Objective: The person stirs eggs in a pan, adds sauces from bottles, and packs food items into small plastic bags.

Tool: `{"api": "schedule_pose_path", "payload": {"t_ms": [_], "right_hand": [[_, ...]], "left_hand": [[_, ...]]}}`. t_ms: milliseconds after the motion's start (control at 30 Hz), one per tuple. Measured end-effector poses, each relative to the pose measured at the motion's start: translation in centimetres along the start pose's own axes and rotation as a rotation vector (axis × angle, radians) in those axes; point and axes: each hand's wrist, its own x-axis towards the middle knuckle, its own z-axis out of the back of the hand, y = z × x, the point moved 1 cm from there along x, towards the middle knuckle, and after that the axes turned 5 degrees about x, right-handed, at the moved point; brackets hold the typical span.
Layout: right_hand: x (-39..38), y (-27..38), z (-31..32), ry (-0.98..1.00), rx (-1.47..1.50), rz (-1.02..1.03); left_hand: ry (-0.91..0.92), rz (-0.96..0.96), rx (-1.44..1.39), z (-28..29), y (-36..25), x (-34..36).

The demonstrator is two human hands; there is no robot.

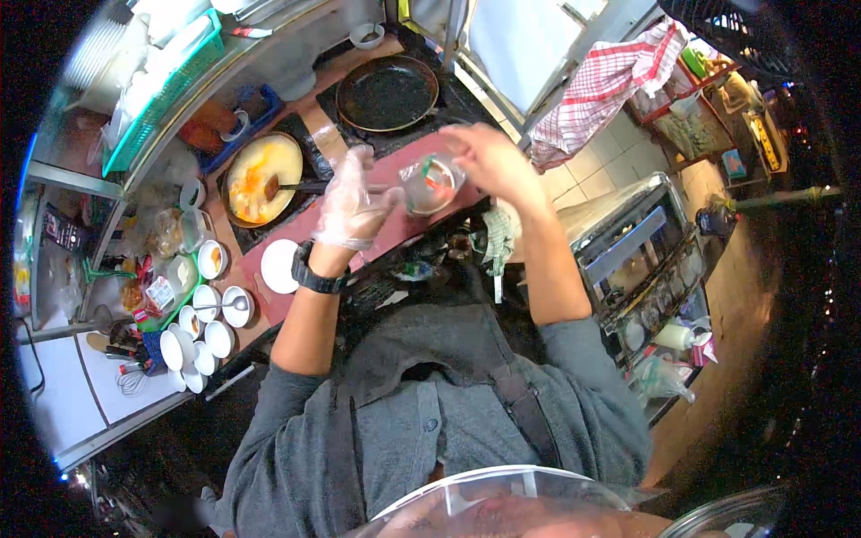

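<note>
- Roughly over the reddish counter (390, 231) sits a clear container (434, 186) with red contents; best kept level, steadied from below.
- Right hand (493, 160) at its edge: fingers blurred, pinch uncertain.
- Gloved left hand (355, 204) by the spatula handle (308, 187); whether fingers close on it, I can't tell.

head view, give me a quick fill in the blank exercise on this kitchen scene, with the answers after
1. The left hand wears a clear plastic ____.
2. The black watch is on the person's ____ wrist.
3. The checked cloth at the upper right is white and ____.
4. The small bowls clustered at the left of the picture are ____ in colour.

Missing words: glove; left; red; white
</note>
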Motion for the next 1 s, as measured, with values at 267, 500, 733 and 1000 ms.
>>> {"api": "schedule_pose_path", "payload": {"t_ms": [267,500,733,1000], "right_hand": [[-0.1,-3.0,-4.6,-0.049,-0.062,0.028],[1.1,-13.9,-10.3,-0.077,-0.346,0.032],[1.8,-11.8,-8.9,0.044,0.154,-0.085],[1.6,-14.4,-9.1,0.287,0.163,-0.242]], "left_hand": [[-0.304,-0.480,0.234,-7.9,0.6,2.3],[-0.012,-0.315,0.295,-11.4,-0.6,3.8],[-0.133,-0.370,0.413,-12.0,2.2,3.4],[-0.002,-0.305,0.587,-11.9,-0.2,3.9]]}}
